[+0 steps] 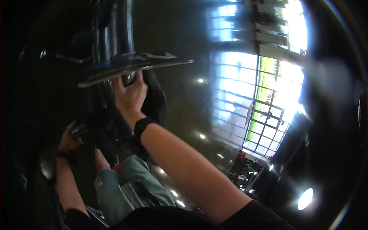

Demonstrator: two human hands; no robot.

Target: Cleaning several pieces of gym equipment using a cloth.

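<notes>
My right hand (pixel 132 93) reaches forward to a dark machine. Its thumb and fingers are around a dark, rounded knob-like part (pixel 129 78) with a shiny metal spot, just below a long flat crosspiece (pixel 135 69). A black band circles that wrist. Lower left, my left hand (pixel 69 140) is at a grey metallic part (pixel 79 130); shadow and blur hide its fingers, so its grip cannot be made out. Shiny upright tubes (pixel 115 31) rise beyond the crosspiece. A black curved part (pixel 156 95) stands right of my right hand.
My legs in green shorts (pixel 135 187) are close below the machine. A thin metal rod (pixel 63 57) juts out left of the tubes. The dark glossy floor (pixel 184 100) reflects light at right. Farther off stand a large gridded window (pixel 267 106) and a bright lamp (pixel 305 199).
</notes>
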